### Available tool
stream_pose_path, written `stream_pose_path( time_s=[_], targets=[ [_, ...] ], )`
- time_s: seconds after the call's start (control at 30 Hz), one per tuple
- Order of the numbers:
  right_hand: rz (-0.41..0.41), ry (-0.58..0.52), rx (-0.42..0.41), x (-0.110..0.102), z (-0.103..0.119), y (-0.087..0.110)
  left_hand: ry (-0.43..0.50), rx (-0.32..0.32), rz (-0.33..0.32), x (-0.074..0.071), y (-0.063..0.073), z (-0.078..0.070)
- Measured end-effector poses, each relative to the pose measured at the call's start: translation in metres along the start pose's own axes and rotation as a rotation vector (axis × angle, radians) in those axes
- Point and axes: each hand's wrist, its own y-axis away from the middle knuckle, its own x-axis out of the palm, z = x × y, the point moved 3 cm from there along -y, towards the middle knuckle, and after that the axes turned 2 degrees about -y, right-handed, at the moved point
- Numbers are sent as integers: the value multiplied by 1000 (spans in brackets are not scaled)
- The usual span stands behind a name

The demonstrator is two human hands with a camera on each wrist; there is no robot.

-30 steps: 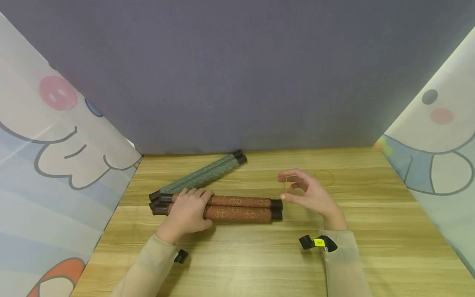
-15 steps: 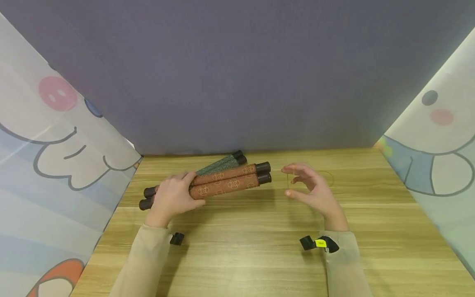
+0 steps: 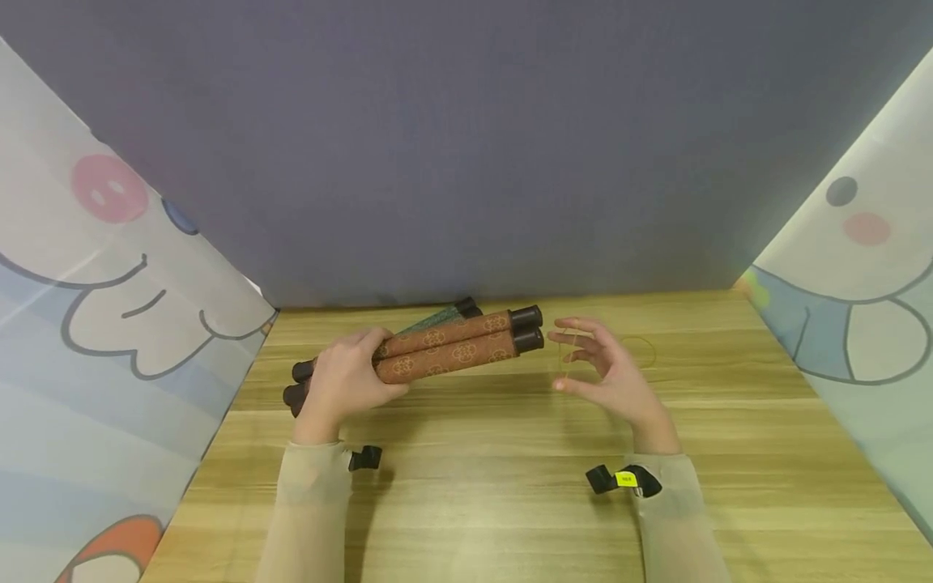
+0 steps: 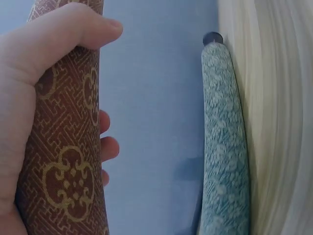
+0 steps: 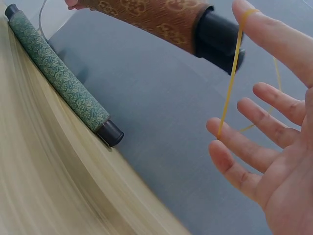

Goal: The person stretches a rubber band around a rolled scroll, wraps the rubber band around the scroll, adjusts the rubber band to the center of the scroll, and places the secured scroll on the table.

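Beige sleeves (image 3: 313, 498) frame the near side, each with a black wrist camera (image 3: 366, 458) above the surface (image 3: 466, 510), and all the interest is just beyond them! Left hand (image 3: 346, 382) first: fingers wrapped round the red rolls (image 3: 452, 356), gripping left of the middle, right ends tipped up off the surface. That's one hand for two rolls, and I'd worry about a slack grip: one could slide along the other, or the long overhang could pull the free end down.

Across to the right hand (image 3: 619, 380): thumb and fingers spread well apart, a yellow band (image 5: 230, 93) stretched taut between them, and the black ends (image 3: 528, 340) just beside, not touching. Tense stuff, because the loop sits close to the thumb's tip! Let the thumb bend or the spread relax and it could spring off; spread too wide and so thin a band might snap. Bring rolls and band together out of line, I reckon, and a black end could snag one strand.

Behind the red pair lie the green rolls (image 3: 430, 320), partly covered, and a careless dip at the left end could knock them askew. Past the right hand, a second band (image 3: 654, 354) lies loose, thin and easily brushed away by a stray knuckle. Farthest back stands the grey backdrop (image 3: 466, 162).
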Motion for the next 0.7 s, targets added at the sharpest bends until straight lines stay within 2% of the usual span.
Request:
stream_pose_path(
  time_s=[0.33, 0.7],
  targets=[
    [-5, 60, 63, 4, -4, -1, 8, 48, 76, 12, 4, -12],
    [53, 110, 66, 12, 0, -2, -30, 76, 89, 15, 3, -19]
  ],
)
